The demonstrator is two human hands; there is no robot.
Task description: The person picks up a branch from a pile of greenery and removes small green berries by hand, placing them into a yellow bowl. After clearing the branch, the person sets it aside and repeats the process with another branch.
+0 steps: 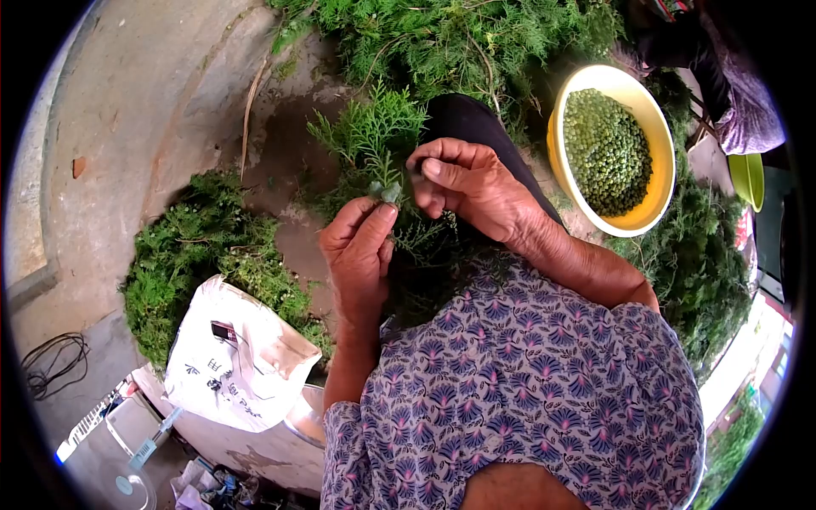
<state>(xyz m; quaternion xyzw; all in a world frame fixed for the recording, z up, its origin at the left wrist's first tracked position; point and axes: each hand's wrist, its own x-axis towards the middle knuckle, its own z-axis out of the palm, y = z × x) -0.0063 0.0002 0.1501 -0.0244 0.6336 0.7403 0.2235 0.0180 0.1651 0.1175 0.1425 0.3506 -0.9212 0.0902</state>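
Observation:
My left hand [357, 246] pinches a feathery conifer sprig [374, 136] between thumb and forefinger. Small grey-green cones [387, 191] show right at its fingertips. Close by on the right, my right hand [472, 183] is closed, thumb against curled fingers; whatever is in that pinch, if anything, is hidden. The two hands are slightly apart, above my lap. To the right of my right hand stands a yellow basin [557, 140] partly filled with small round green cones [608, 153].
Cut conifer branches [476, 51] are heaped ahead, with another pile [195, 255] on the left and more greenery [680, 272] at right. A white sack [238, 357] lies at lower left, a phone-like object [223, 331] on it. Another person's patterned sleeve [748, 93] shows at upper right.

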